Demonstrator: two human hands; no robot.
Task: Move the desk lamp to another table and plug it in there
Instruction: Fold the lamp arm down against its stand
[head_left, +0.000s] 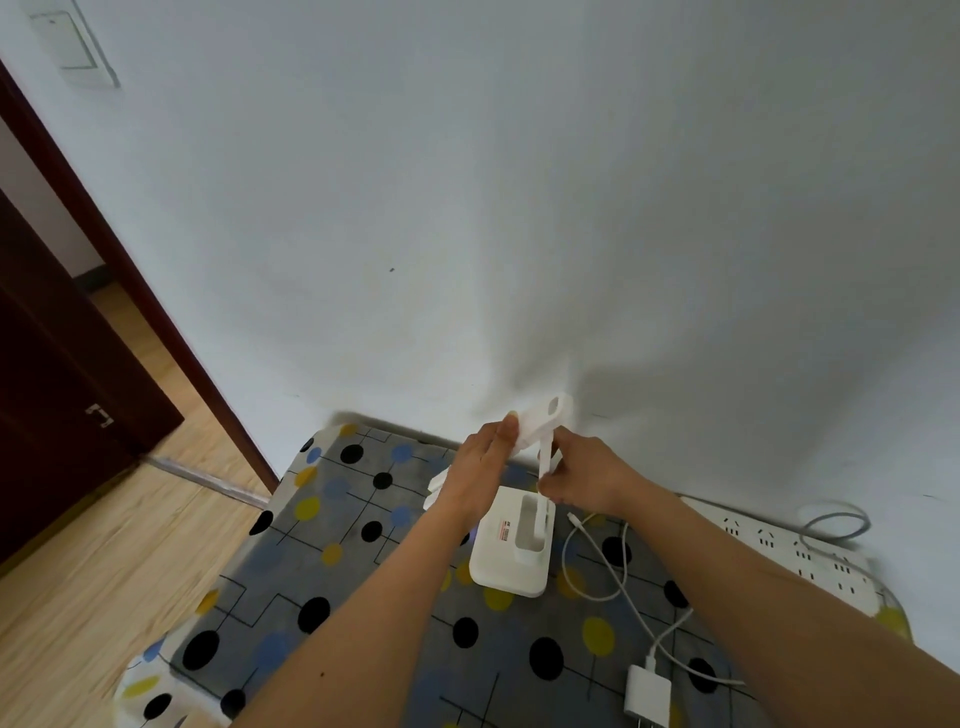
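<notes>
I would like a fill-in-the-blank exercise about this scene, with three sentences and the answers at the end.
1. The left hand holds the lamp head, and the right hand pinches its thin ____.
2. The lamp base rests on a cloth patterned with ____.
3. The charger lies ____ from the power strip.

Answers: stem; dots; unplugged

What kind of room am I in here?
Probably a room in a home: a dark wooden door, wood-look floor, and a small table under a dotted cloth against a white wall.
</notes>
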